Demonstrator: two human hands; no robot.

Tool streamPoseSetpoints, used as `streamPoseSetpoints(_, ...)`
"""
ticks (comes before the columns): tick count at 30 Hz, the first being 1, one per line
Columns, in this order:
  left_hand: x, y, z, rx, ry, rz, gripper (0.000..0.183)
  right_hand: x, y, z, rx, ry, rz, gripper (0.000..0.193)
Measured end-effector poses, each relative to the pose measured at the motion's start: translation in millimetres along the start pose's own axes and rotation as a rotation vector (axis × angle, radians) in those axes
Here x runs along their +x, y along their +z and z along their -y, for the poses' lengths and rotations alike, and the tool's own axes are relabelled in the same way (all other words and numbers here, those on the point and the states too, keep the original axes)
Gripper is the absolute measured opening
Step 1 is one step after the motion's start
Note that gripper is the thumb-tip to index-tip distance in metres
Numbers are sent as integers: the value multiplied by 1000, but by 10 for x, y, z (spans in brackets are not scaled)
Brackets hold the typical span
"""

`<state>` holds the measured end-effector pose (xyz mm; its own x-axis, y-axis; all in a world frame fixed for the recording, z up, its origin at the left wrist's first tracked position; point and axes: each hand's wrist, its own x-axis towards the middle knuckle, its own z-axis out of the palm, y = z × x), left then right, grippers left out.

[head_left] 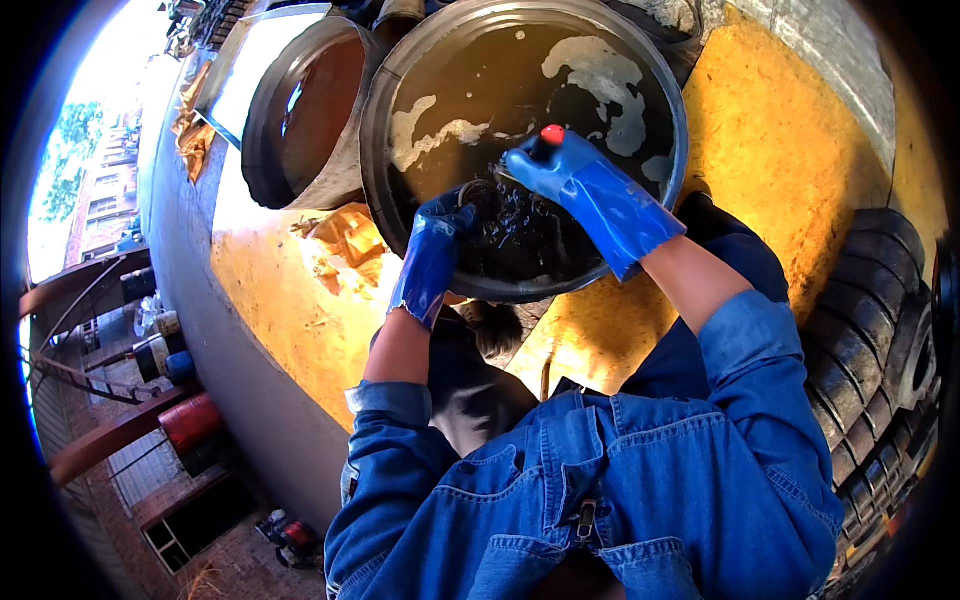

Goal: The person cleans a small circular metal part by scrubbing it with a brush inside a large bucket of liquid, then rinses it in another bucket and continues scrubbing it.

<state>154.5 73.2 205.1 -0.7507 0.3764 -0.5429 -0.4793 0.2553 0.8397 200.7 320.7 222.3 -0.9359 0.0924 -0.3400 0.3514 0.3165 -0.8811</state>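
Both my hands wear long blue rubber gloves over a wide round tub (378, 130) of murky brown liquid with patches of pale foam. My left hand (432, 235), at the tub's near left side, is closed on a dark ring-shaped part (482, 203) at the liquid's surface. My right hand (575, 175) grips a tool with a red-and-black handle (552, 134). Its working end points down toward the ring-shaped part and cannot be made out. The liquid (525, 225) between my hands is dark and rippled.
A tilted metal drum (345, 165), reddish brown inside, stands left of the tub. Crumpled orange-yellow material (350, 245) lies on the yellow floor (780, 120) beside it. Large black tyres (860, 310) stand close at my right. Beyond the grey ledge at left are a red cylinder (192, 425) and railings.
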Motion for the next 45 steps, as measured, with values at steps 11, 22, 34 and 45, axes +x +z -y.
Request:
streamPoseSetpoints(11,196,164,127,-209,43,-78,37,113,103,-457,-271,250,-23,41)
streamPoseSetpoints(22,336,43,420,-328,-77,34,39,68,129,-109,133,-167,-114,17)
streamPoseSetpoints(34,361,-71,624,-546,-92,-33,28,-169,603,-87,-343,-705,54,15)
streamPoseSetpoints(45,80,20,208,-146,136,-69,30,-144,274,-131,235,-450,-14,15)
